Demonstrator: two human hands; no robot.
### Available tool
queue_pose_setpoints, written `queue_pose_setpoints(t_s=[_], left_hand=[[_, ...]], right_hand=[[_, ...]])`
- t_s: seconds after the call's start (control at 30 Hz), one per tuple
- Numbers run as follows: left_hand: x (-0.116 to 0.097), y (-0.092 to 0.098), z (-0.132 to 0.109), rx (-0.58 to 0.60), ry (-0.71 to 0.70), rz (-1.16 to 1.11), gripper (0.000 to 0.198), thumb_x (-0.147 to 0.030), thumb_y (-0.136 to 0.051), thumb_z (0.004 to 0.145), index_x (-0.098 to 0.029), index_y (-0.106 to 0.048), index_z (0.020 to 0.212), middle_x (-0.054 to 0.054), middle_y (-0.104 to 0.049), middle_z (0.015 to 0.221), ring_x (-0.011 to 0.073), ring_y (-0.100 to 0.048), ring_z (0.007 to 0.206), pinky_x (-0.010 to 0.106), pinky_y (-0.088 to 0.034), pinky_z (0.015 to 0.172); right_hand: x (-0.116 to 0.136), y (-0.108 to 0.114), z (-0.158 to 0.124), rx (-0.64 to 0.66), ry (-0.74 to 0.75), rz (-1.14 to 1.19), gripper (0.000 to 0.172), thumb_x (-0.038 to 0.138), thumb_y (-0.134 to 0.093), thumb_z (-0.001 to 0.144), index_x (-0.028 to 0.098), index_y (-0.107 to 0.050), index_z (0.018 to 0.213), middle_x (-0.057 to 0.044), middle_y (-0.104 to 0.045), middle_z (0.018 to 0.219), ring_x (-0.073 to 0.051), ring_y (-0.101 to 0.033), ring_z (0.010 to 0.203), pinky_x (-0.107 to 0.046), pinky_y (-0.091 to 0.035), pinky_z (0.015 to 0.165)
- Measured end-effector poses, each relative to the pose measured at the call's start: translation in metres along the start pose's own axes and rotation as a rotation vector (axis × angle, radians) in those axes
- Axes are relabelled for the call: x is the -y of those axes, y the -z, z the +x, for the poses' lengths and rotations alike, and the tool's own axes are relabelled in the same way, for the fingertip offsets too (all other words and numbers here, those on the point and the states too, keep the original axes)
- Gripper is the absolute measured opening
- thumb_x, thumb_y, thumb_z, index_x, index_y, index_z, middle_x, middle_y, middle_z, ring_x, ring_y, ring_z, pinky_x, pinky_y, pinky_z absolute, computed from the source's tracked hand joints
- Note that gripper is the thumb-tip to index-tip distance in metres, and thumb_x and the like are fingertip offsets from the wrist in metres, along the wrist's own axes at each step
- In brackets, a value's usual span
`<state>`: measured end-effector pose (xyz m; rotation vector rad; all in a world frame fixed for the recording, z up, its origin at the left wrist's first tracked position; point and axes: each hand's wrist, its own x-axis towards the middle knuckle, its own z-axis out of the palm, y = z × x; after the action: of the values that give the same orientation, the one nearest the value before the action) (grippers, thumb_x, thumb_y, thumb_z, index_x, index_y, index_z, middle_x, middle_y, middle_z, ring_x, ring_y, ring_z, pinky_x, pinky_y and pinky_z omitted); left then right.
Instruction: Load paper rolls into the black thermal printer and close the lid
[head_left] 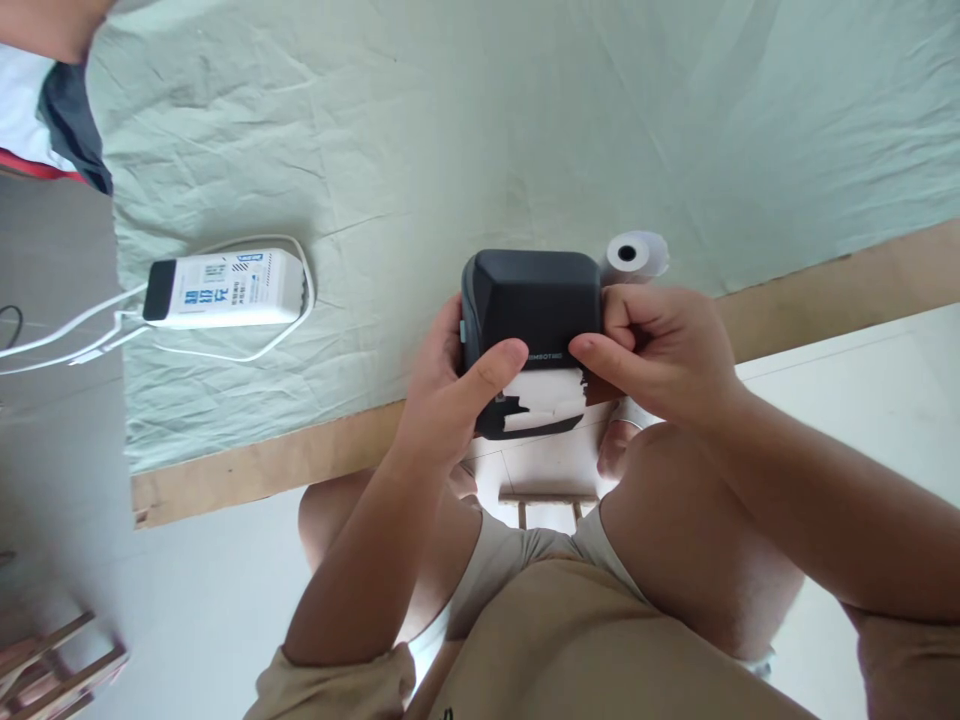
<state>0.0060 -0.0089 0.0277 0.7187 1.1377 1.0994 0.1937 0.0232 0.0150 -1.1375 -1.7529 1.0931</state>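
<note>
A black label printer (534, 300) is held between my two hands over the table's near edge. Torn white paper (551, 395) sticks out of the slot on its near side. My left hand (457, 385) grips the printer's left side, the thumb lying on top and the other fingers hidden beneath. At the right side my right hand (660, 345) is closed on the printer, its fingers curled and the thumb against the front corner. Just beyond my right hand, a white paper roll (634, 257) with a dark core rests on the cloth.
A white power strip (229, 287) with white cables lies on the left of the pale green tablecloth (390, 180). The table's bare wooden edge (262, 465) runs along the near side. Part of another person (56, 110) shows at the upper left. Below left is a wooden stool (64, 665).
</note>
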Motion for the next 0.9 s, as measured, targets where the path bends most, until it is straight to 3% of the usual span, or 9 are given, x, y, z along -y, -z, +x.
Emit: queue_pose_setpoints(t_s=[0.17, 0.3, 0.43, 0.57, 0.77, 0.9], left_hand=[[0.000, 0.000, 0.000, -0.021, -0.017, -0.013, 0.043, -0.034, -0.087, 0.078, -0.022, -0.069, 0.115, 0.006, -0.079, 0.103, 0.0259, -0.077, 0.094, 0.031, -0.061, 0.072], [0.006, 0.002, 0.006, -0.004, -0.044, -0.112, 0.037, -0.047, -0.085, 0.080, -0.022, -0.072, 0.104, 0.004, -0.078, 0.091, 0.0247, -0.078, 0.086, 0.029, -0.058, 0.059], [0.014, 0.005, 0.013, -0.081, -0.061, -0.267, 0.025, -0.042, -0.072, 0.093, -0.023, -0.071, 0.078, -0.002, -0.069, 0.071, 0.0150, -0.071, 0.068, 0.024, -0.055, 0.052], [0.017, 0.010, 0.015, -0.175, -0.053, -0.294, 0.027, -0.033, -0.069, 0.097, -0.022, -0.074, 0.072, -0.004, -0.068, 0.068, 0.0093, -0.061, 0.057, 0.021, -0.050, 0.047], [0.014, 0.010, 0.014, -0.043, -0.075, -0.310, 0.030, -0.028, -0.070, 0.096, -0.021, -0.072, 0.067, -0.003, -0.068, 0.070, 0.0092, -0.058, 0.057, 0.022, -0.054, 0.054], [0.014, 0.012, 0.013, -0.071, -0.067, -0.220, 0.029, -0.030, -0.073, 0.093, -0.021, -0.067, 0.067, -0.004, -0.061, 0.065, 0.0089, -0.054, 0.055, 0.021, -0.049, 0.050]], right_hand=[[0.001, -0.002, 0.001, -0.016, 0.010, -0.069, 0.052, 0.030, -0.075, 0.087, 0.022, -0.031, 0.060, 0.007, -0.037, 0.049, -0.006, -0.035, 0.043, -0.020, -0.026, 0.038], [0.001, -0.002, 0.000, -0.009, 0.026, -0.061, 0.049, 0.031, -0.072, 0.087, 0.022, -0.033, 0.060, 0.007, -0.038, 0.047, -0.005, -0.038, 0.041, -0.019, -0.025, 0.037], [0.002, -0.001, -0.003, 0.004, 0.037, -0.041, 0.043, 0.029, -0.066, 0.092, 0.023, -0.036, 0.062, 0.007, -0.044, 0.046, -0.007, -0.049, 0.042, -0.019, -0.029, 0.039], [0.000, 0.000, -0.003, 0.000, 0.113, -0.063, 0.040, 0.025, -0.070, 0.086, 0.023, -0.035, 0.066, 0.008, -0.043, 0.051, -0.007, -0.045, 0.043, -0.020, -0.030, 0.041], [-0.003, 0.006, -0.002, 0.073, 0.113, -0.033, 0.043, 0.029, -0.078, 0.081, 0.025, -0.036, 0.074, 0.010, -0.046, 0.056, -0.006, -0.042, 0.044, -0.020, -0.031, 0.040], [0.002, 0.010, -0.009, -0.010, 0.170, -0.140, 0.038, 0.028, -0.077, 0.084, 0.026, -0.040, 0.078, 0.011, -0.044, 0.053, -0.007, -0.043, 0.042, -0.023, -0.029, 0.040]])
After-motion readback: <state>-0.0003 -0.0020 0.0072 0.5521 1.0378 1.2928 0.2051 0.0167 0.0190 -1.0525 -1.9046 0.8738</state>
